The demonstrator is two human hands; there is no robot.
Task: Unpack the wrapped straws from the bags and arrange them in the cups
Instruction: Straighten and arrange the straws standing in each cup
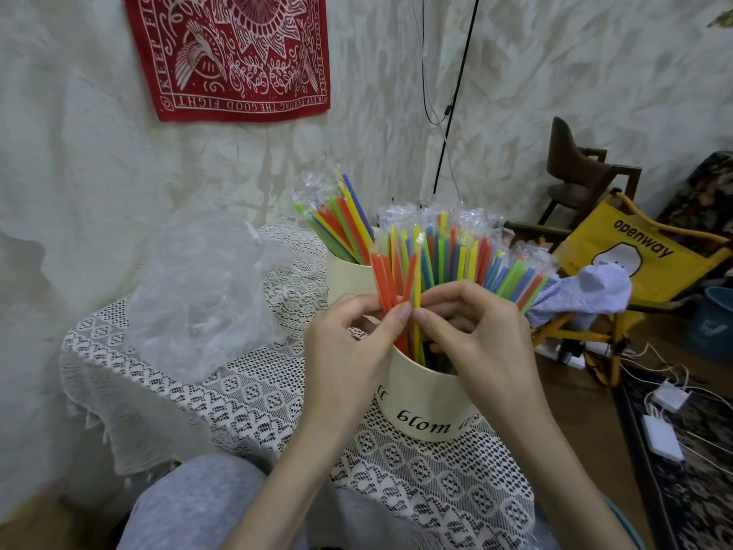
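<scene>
A cream cup (424,406) printed with dark lettering stands near the table's front and holds a wide fan of wrapped straws (456,256) in orange, yellow, green and blue. My left hand (349,343) pinches orange straws at the fan's left side, just above the rim. My right hand (480,331) pinches a yellow straw beside them, its fingers curled into the bunch. Behind stands a second cream cup (349,275) with more wrapped straws (341,220) leaning left. A crumpled clear plastic bag (206,295) lies on the table to the left.
The small table wears a white lace cloth (238,398). A yellow folding chair (634,264) with a pale cloth (587,291) over it stands right, a dark wooden chair (583,172) behind. Chargers and cables (666,414) lie on the floor. A black cord (452,113) hangs behind the cups.
</scene>
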